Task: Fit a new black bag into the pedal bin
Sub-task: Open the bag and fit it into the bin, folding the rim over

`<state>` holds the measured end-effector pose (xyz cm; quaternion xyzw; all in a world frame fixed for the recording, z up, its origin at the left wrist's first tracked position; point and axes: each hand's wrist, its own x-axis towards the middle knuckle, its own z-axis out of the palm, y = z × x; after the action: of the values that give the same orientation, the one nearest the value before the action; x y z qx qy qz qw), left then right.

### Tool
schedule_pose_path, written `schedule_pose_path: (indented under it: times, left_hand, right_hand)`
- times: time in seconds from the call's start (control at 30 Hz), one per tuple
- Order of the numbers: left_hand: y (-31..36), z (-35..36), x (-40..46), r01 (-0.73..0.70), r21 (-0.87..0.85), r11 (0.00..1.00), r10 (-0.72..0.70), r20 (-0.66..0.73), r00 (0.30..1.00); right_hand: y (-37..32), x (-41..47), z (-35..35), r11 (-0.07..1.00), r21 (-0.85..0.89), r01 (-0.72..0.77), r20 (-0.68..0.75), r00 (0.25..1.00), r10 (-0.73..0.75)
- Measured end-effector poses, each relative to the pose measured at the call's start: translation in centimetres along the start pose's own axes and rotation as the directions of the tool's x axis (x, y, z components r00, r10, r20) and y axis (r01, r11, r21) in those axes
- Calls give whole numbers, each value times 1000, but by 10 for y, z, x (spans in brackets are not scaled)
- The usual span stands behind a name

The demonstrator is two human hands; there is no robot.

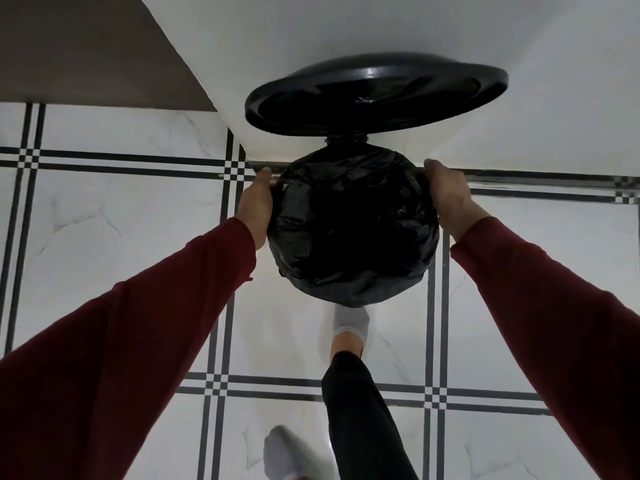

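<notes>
I look straight down on a round pedal bin whose mouth and sides are covered by a crinkled black bag [353,226]. The bin's round black lid [375,98] stands open at the far side, against the white wall. My left hand [256,209] grips the bag-covered rim on the left side, and my right hand [448,199] grips it on the right. Both fingers curl around the outside and are partly hidden. A foot in a grey sock [349,323] reaches under the bin's near edge, where the pedal itself is hidden.
White marble-look floor tiles with black stripe borders [121,237] lie all around. A white wall [346,29] rises behind the bin, with a brown surface [86,46] at top left. My other socked foot [291,455] stands near the bottom edge.
</notes>
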<state>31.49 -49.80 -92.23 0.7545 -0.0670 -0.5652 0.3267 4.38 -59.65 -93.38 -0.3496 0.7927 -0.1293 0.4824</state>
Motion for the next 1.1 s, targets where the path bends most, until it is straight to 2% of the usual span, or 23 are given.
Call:
schedule_pose_path:
  times: [0.07,0.1,0.17,0.2,0.23,0.27,0.33,0.37,0.47,0.57,0.67,0.83,0.93,1.1]
  left_hand:
    - [-12,-6,-5,-78,104,992,90,-119,989]
    - [-19,-8,-9,-80,169,982,116,-213,970]
    - [-40,-7,-19,38,148,988,19,-369,929]
    - [-51,-4,-28,116,52,992,-88,-373,924]
    - [-61,-1,-37,198,-101,975,-221,-336,916]
    - [-69,2,-46,293,-260,920,-354,-234,905]
    - [-74,6,-62,426,-389,817,-465,-9,885]
    - [-75,7,-66,443,-410,798,-470,37,882]
    - [-76,12,-76,388,-469,793,-413,54,909]
    - [-76,15,-76,368,-574,731,-392,88,916]
    - [-79,16,-77,395,-591,703,-400,130,907]
    - [-87,12,-76,375,-664,647,-370,158,916]
    - [-90,8,-71,361,-629,689,-369,124,921]
    - [-87,3,-69,366,-576,731,-352,140,925]
  right_hand:
    - [9,-18,-6,995,-76,68,-126,989,-77]
    - [17,-30,-9,995,-48,93,-202,974,-101]
    - [38,-56,-9,992,95,78,-312,949,-45]
    - [49,-69,-7,986,164,32,-321,947,23]
    - [58,-78,-2,972,234,-33,-288,952,102]
    - [65,-85,2,947,305,-105,-220,959,178]
    - [72,-92,9,867,447,-222,-85,954,288]
    - [72,-95,9,824,507,-254,-31,950,312]
    - [74,-89,7,705,636,-313,129,944,303]
    - [70,-88,-3,574,677,-461,308,886,348]
    - [71,-83,-9,548,642,-536,321,837,443]
    - [86,-80,-7,485,719,-498,338,860,382]
    - [95,-81,-10,461,736,-497,376,865,332]
    - [89,-83,-12,533,677,-507,379,862,337]
